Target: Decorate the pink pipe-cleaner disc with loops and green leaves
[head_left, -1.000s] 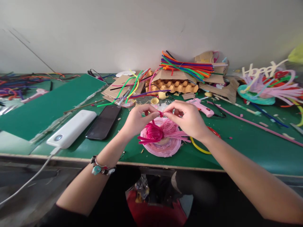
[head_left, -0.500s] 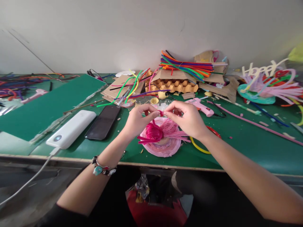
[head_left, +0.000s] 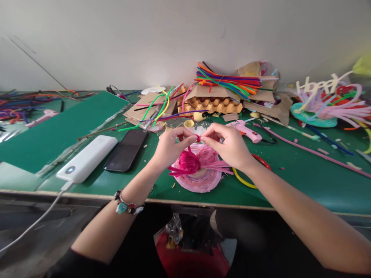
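Left hand: my left hand (head_left: 169, 146) pinches a short, curled magenta fuzzy strand (head_left: 198, 138) between thumb and forefinger.
Right hand: my right hand (head_left: 232, 146) pinches the strand's other end, its fingertips just beside the left's.
Strand: in the small gap between my hands, by the far edge of a round pale-pink coiled base (head_left: 199, 186).
Base: lies on the green tabletop (head_left: 295, 170), bearing a rounded hot-pink fuzzy bundle (head_left: 188, 162).
Left: a flat black phone (head_left: 126, 150) beside a white rounded power bank (head_left: 88, 157).
Beyond right hand: a pink plastic glue gun (head_left: 248, 132).
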Available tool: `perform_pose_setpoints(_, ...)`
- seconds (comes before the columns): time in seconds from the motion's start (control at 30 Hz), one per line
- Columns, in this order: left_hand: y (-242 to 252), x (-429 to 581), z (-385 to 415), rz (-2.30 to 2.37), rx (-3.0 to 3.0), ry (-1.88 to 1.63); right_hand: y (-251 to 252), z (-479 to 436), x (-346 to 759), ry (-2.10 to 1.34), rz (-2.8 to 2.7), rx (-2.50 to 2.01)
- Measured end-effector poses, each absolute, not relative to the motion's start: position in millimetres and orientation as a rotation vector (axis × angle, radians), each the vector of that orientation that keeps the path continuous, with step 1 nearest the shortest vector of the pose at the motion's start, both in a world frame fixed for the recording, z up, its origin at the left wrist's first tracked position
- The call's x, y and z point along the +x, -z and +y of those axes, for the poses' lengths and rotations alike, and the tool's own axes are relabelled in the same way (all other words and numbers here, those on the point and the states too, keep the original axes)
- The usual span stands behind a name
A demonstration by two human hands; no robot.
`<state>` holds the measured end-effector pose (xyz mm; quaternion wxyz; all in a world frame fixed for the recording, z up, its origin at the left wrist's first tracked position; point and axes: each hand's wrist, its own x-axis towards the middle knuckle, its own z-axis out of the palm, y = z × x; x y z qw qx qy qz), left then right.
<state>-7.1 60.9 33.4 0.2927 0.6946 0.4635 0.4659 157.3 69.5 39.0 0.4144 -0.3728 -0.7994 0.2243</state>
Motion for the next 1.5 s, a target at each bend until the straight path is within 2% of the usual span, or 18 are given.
perform_pose_setpoints(0.57, -36, -9, 60, 1.335, 1.950, -1.133, -38, 70, 156, -0.603, -1.994, -0.900)
perform_pose_setpoints(1.07, -46, -21, 56, 1.487, 2.744, -1.006, -39, 71, 155, -0.564, -2.003, -0.924)
perform_pose_setpoints(1.5, -48, -22, 59, 1.385, 2.768, -0.977, -39, 71, 156, -0.610, -1.998, -0.937)
